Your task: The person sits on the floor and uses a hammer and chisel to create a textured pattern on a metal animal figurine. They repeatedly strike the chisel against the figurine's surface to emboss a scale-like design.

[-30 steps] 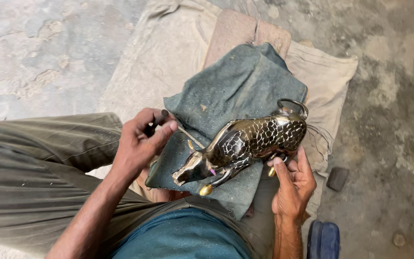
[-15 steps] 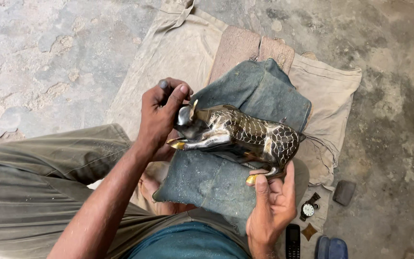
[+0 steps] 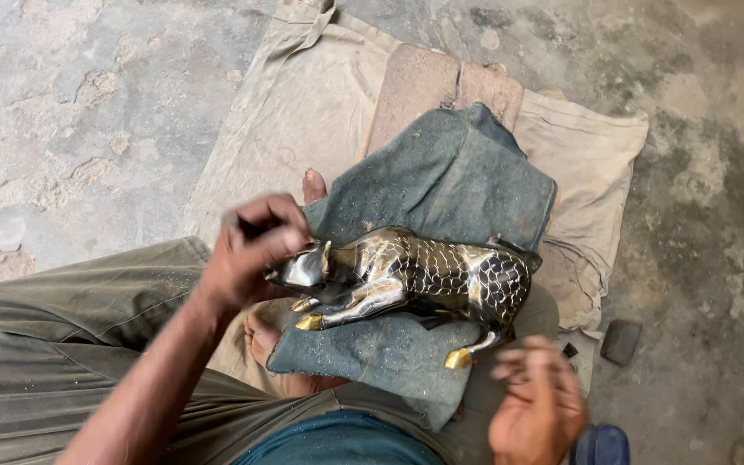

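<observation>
A shiny dark metal bull figurine (image 3: 415,280) with a scale pattern and golden hooves lies on its side on a grey-green cloth (image 3: 449,185) over my lap. My left hand (image 3: 251,250) is closed around a thin dark tool at the figurine's head end. My right hand (image 3: 537,405) is below the rear golden hoof, blurred, fingers apart and off the figurine.
A beige cloth (image 3: 303,103) covers the rough concrete floor (image 3: 71,103), with a brown board (image 3: 428,86) on it under the grey-green cloth. A small dark block (image 3: 620,341) lies at the right. My bare foot (image 3: 313,185) shows beside the cloth.
The figurine has been turned and lowered, so its head now points left by my left hand. My right hand has let go of the rear leg and moved down.
</observation>
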